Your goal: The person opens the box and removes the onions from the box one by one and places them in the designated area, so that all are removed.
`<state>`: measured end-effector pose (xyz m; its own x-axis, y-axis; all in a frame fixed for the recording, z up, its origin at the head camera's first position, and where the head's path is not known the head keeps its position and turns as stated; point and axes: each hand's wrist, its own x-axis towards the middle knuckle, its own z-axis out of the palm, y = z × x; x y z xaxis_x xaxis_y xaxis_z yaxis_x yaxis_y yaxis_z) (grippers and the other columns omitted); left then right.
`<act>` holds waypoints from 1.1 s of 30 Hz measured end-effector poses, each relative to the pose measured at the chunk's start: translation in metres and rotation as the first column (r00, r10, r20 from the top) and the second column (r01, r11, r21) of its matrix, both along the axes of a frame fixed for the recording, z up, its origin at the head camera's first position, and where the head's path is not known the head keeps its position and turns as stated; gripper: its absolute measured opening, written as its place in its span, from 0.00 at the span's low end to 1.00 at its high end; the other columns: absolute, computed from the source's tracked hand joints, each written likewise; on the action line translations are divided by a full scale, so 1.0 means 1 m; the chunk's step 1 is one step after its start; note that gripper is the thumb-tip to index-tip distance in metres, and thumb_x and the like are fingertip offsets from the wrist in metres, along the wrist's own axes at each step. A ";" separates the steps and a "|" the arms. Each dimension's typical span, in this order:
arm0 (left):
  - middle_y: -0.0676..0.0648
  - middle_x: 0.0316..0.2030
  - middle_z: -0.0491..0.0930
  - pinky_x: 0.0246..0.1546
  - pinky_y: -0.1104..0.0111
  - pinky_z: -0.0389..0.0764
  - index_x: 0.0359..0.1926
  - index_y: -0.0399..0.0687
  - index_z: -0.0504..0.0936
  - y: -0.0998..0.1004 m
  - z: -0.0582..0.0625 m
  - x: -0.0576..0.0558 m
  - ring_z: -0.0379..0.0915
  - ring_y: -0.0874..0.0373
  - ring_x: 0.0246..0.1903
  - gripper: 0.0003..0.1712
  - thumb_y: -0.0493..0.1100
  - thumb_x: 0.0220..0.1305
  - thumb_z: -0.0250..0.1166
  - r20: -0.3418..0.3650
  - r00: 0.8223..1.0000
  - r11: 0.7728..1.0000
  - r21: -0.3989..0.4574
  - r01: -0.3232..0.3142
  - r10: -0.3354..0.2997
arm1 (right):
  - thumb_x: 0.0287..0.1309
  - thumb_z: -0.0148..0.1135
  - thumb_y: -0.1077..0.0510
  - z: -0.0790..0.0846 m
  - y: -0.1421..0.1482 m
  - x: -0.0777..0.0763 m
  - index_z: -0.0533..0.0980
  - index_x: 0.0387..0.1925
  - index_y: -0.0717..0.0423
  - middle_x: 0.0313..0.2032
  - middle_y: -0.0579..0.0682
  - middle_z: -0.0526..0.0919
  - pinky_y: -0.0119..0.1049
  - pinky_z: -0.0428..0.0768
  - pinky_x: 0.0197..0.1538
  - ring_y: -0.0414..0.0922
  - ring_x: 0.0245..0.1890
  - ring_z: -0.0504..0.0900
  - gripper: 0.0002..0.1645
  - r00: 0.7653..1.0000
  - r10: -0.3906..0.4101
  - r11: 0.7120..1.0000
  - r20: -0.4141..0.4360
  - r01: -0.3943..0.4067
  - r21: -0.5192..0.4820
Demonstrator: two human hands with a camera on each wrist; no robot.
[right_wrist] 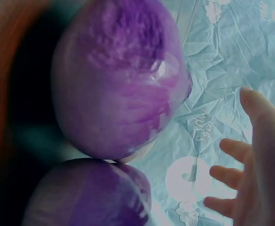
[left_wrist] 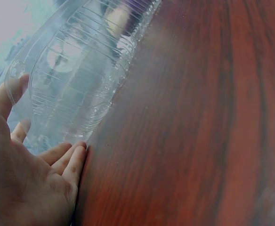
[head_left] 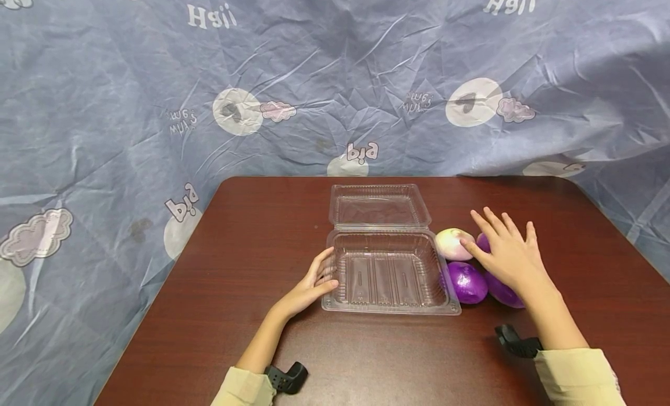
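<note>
A clear plastic container (head_left: 388, 308) stands with its hinged lid (head_left: 379, 211) laid back behind it. My left hand (head_left: 307, 287) holds its left side, thumb over the rim and the other fingers along the outer wall; the left wrist view shows the fingertips low on that wall. Spread out above a group of rounded things is my right hand (head_left: 509, 256), holding nothing. Of this group, one shiny purple piece (head_left: 467, 282) touches the container's right side, and a whitish one (head_left: 454, 244) lies behind it. Other purple pieces (right_wrist: 118, 84) are partly hidden beneath the hand. Their exact kind is unclear.
Everything stands on a dark reddish-brown wooden table (head_left: 251, 220) with rounded back corners. A wrinkled blue-grey printed cloth (head_left: 314, 63) hangs behind it. Black straps with camera mounts (head_left: 288, 378) sit at both wrists.
</note>
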<state>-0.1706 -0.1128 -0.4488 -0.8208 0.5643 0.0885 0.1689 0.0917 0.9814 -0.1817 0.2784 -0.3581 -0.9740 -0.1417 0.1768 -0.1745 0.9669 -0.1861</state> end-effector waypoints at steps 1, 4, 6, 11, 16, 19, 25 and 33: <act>0.36 0.69 0.43 0.66 0.48 0.53 0.70 0.53 0.36 0.000 0.003 0.002 0.47 0.41 0.67 0.41 0.41 0.65 0.52 0.005 1.000 1.000 0.002 0.002 -0.002 | 0.59 0.38 0.30 0.000 -0.001 -0.002 0.47 0.70 0.47 0.69 0.61 0.49 0.70 0.29 0.60 0.67 0.65 0.48 0.44 1.000 -0.004 1.000 0.022 0.003 0.015; 0.37 0.69 0.42 0.66 0.48 0.53 0.70 0.52 0.36 0.000 0.004 0.002 0.46 0.41 0.67 0.41 0.40 0.65 0.51 0.010 1.000 1.000 0.001 0.003 -0.003 | 0.58 0.36 0.28 0.002 -0.003 -0.007 0.46 0.70 0.47 0.69 0.62 0.47 0.73 0.28 0.57 0.70 0.65 0.47 0.46 0.997 -0.014 0.999 0.069 0.011 0.050; 0.37 0.69 0.43 0.65 0.49 0.54 0.70 0.53 0.36 0.000 0.000 0.001 0.47 0.41 0.67 0.41 0.41 0.65 0.52 0.004 1.000 1.000 0.002 -0.001 0.001 | 0.57 0.35 0.26 0.003 -0.004 -0.010 0.45 0.70 0.48 0.69 0.63 0.46 0.74 0.28 0.56 0.71 0.64 0.47 0.48 0.995 -0.021 0.997 0.097 0.014 0.071; 0.39 0.70 0.43 0.65 0.49 0.54 0.70 0.55 0.37 -0.001 -0.008 -0.003 0.48 0.42 0.67 0.41 0.45 0.65 0.53 -0.006 1.000 1.000 0.004 -0.009 0.009 | 0.55 0.33 0.24 0.004 -0.007 -0.015 0.45 0.70 0.49 0.69 0.64 0.45 0.76 0.28 0.55 0.72 0.64 0.46 0.50 0.988 -0.031 0.994 0.150 0.015 0.104; 0.38 0.70 0.43 0.65 0.49 0.55 0.70 0.54 0.36 -0.001 -0.007 -0.005 0.47 0.41 0.67 0.41 0.41 0.65 0.52 0.008 1.000 1.000 -0.002 -0.007 0.007 | 0.53 0.33 0.23 0.003 -0.009 -0.018 0.45 0.70 0.48 0.69 0.64 0.45 0.76 0.29 0.54 0.71 0.64 0.45 0.51 0.982 -0.035 0.993 0.186 0.013 0.118; 0.36 0.69 0.42 0.65 0.47 0.54 0.70 0.51 0.36 0.000 -0.007 -0.006 0.46 0.39 0.67 0.41 0.38 0.65 0.51 0.012 1.000 1.000 0.007 -0.004 0.004 | 0.53 0.34 0.23 0.003 -0.010 -0.018 0.45 0.70 0.49 0.69 0.64 0.45 0.76 0.29 0.55 0.71 0.64 0.45 0.52 0.982 -0.029 0.992 0.188 0.005 0.126; 0.39 0.70 0.42 0.66 0.49 0.54 0.70 0.54 0.37 0.001 -0.007 -0.008 0.47 0.42 0.67 0.41 0.39 0.65 0.52 0.022 0.999 1.000 0.008 -0.025 0.025 | 0.53 0.36 0.23 0.003 -0.010 -0.017 0.46 0.70 0.49 0.69 0.64 0.46 0.76 0.29 0.55 0.70 0.64 0.47 0.51 0.986 -0.025 0.994 0.168 0.007 0.106; 0.41 0.70 0.40 0.65 0.48 0.55 0.70 0.57 0.38 0.000 -0.006 -0.004 0.47 0.42 0.67 0.42 0.44 0.64 0.53 0.008 0.998 0.998 -0.003 -0.061 0.061 | 0.54 0.38 0.24 0.000 -0.008 -0.012 0.48 0.69 0.48 0.68 0.63 0.47 0.75 0.30 0.56 0.70 0.64 0.49 0.50 0.991 -0.005 0.997 0.130 -0.005 0.082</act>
